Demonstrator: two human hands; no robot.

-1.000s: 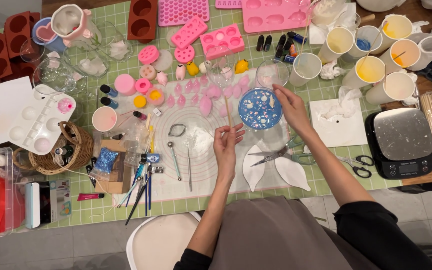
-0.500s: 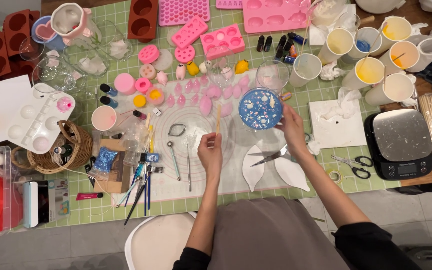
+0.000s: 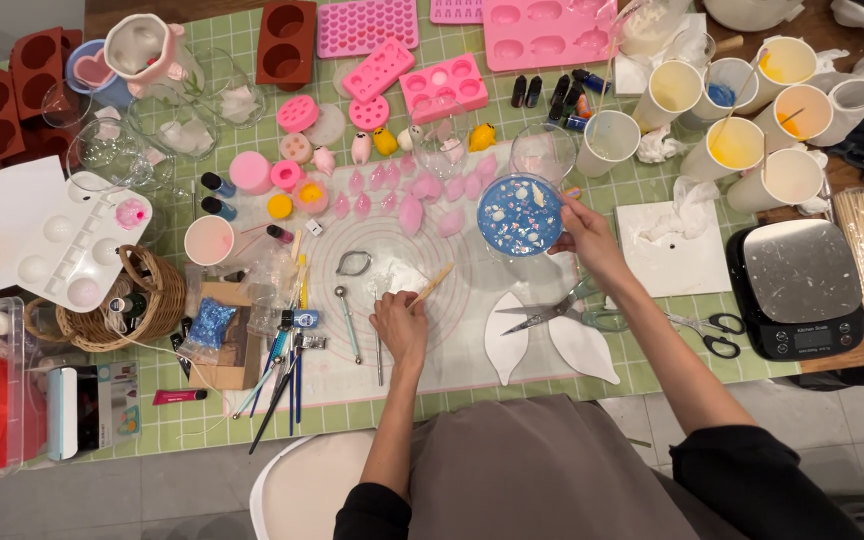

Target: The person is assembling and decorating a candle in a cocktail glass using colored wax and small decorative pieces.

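On the clear silicone mat (image 3: 392,250) at bench centre, left hand (image 3: 399,322) is closed on a wooden stick (image 3: 431,285), stick angled up to the right, its tip apart from the dish. Right hand (image 3: 586,236) grips the right edge of a round dish of blue resin (image 3: 520,215) with pale flecks, at the mat's upper right. Scissors (image 3: 552,310) lie just below the dish, beside two white wing-shaped pieces (image 3: 552,348). Digital scale (image 3: 797,285) sits far right.

left hand (image 3: 399,325) holding wooden stick (image 3: 432,285), right hand (image 3: 584,232) gripping blue dish (image 3: 520,216)
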